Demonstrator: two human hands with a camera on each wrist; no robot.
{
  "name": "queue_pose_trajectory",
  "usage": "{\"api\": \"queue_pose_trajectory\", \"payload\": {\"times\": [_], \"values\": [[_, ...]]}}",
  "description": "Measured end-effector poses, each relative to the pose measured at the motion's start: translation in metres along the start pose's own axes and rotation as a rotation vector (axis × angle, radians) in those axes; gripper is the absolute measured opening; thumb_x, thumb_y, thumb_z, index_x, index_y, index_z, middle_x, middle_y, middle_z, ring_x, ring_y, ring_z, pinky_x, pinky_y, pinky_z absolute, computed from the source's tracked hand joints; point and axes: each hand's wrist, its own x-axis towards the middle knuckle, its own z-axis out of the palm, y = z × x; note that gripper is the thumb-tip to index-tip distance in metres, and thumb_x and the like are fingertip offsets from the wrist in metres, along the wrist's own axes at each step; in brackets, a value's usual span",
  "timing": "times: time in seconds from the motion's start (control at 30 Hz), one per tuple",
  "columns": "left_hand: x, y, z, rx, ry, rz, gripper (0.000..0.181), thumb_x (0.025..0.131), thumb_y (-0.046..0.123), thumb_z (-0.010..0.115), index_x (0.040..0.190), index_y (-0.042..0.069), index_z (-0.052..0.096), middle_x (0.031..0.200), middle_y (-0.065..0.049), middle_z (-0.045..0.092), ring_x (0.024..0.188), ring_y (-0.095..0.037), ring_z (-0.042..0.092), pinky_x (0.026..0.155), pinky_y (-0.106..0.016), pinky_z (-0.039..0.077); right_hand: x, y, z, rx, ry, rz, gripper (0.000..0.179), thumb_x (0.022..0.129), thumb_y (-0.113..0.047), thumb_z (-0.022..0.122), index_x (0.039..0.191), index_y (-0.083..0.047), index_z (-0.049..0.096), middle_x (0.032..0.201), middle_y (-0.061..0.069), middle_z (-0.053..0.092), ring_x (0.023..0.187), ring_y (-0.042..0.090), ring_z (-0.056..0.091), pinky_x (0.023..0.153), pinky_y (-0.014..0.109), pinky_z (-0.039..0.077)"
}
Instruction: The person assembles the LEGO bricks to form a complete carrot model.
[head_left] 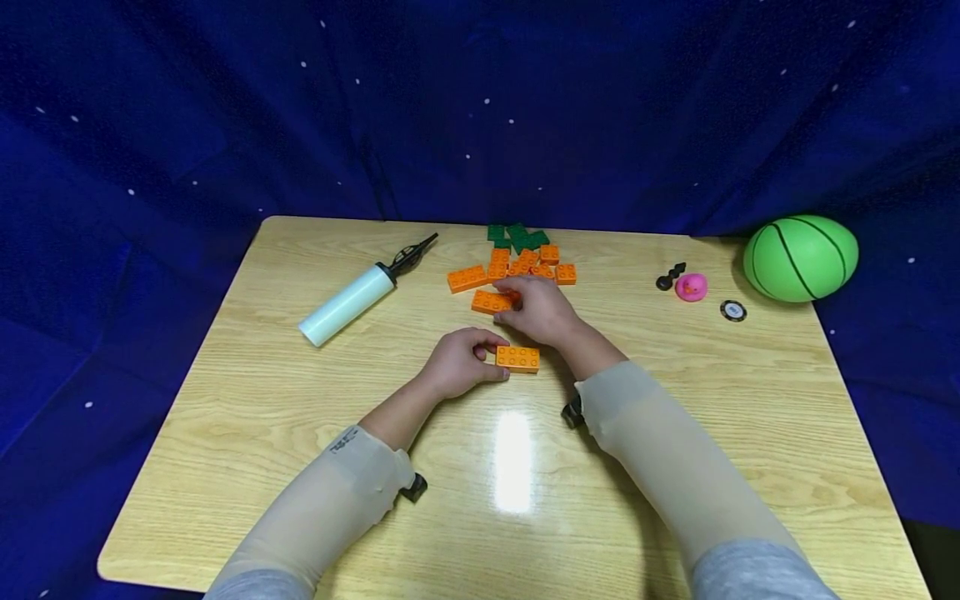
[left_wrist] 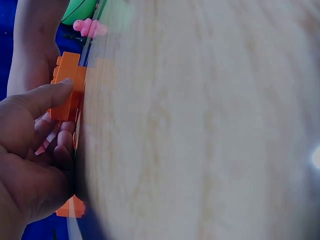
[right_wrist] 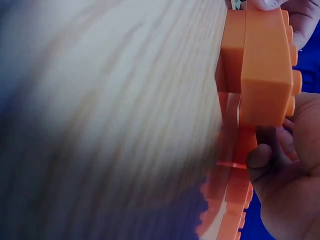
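My left hand (head_left: pixel 461 362) grips the left end of an orange toy building brick (head_left: pixel 517 358), thumb on the near side. In the left wrist view the thumb presses against that brick (left_wrist: pixel 64 90); a smaller orange brick (left_wrist: pixel 80 80) sits under it, close over the table. Farther back, my right hand (head_left: pixel 543 312) pinches the right end of another orange brick (head_left: pixel 489 302) between thumb and fingers. The right wrist view shows this thumb next to an orange brick (right_wrist: pixel 246 145), partly hidden behind the left hand's stacked pair.
Several orange bricks (head_left: pixel 467 278) and green bricks (head_left: pixel 517 237) lie at the back of the wooden table (head_left: pixel 247 417). A hand pump (head_left: pixel 348 304) lies left. Right are a small black piece (head_left: pixel 664 282), a pink rubber duck (head_left: pixel 691 287), a poker chip (head_left: pixel 733 311) and a green ball (head_left: pixel 798 258).
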Motion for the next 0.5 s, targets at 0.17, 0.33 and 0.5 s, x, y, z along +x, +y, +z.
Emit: {"api": "queue_pose_trajectory", "payload": {"times": [0.17, 0.33, 0.5], "values": [[-0.0002, 0.0018, 0.0006, 0.001, -0.001, -0.007, 0.038, 0.082, 0.025, 0.09, 0.117, 0.016, 0.076, 0.087, -0.002, 0.059, 0.083, -0.019, 0.052, 0.077, -0.033, 0.043, 0.005, -0.0049, 0.0012, -0.076, -0.033, 0.009, 0.054, 0.094, -0.03, 0.079, 0.142, -0.012, 0.064, 0.138, 0.007, 0.067, 0.128, 0.03, 0.061, 0.11, 0.048, 0.046], [-0.0008, 0.0023, 0.0006, -0.004, -0.001, -0.011, 0.039, 0.082, 0.024, 0.09, 0.118, 0.015, 0.077, 0.088, -0.003, 0.059, 0.084, -0.019, 0.052, 0.077, -0.033, 0.044, 0.0072, -0.0074, 0.0028, -0.127, -0.048, 0.03, 0.05, 0.094, -0.03, 0.079, 0.139, -0.012, 0.067, 0.137, 0.008, 0.067, 0.126, 0.032, 0.062, 0.111, 0.047, 0.046], [-0.0014, 0.002, -0.0002, 0.0, -0.001, -0.013, 0.039, 0.082, 0.025, 0.09, 0.118, 0.016, 0.076, 0.089, -0.003, 0.06, 0.084, -0.019, 0.052, 0.077, -0.033, 0.044, 0.0049, -0.0068, 0.003, -0.111, -0.041, 0.022, 0.046, 0.093, -0.029, 0.08, 0.135, -0.011, 0.07, 0.132, 0.008, 0.07, 0.122, 0.031, 0.064, 0.108, 0.046, 0.048]]}}
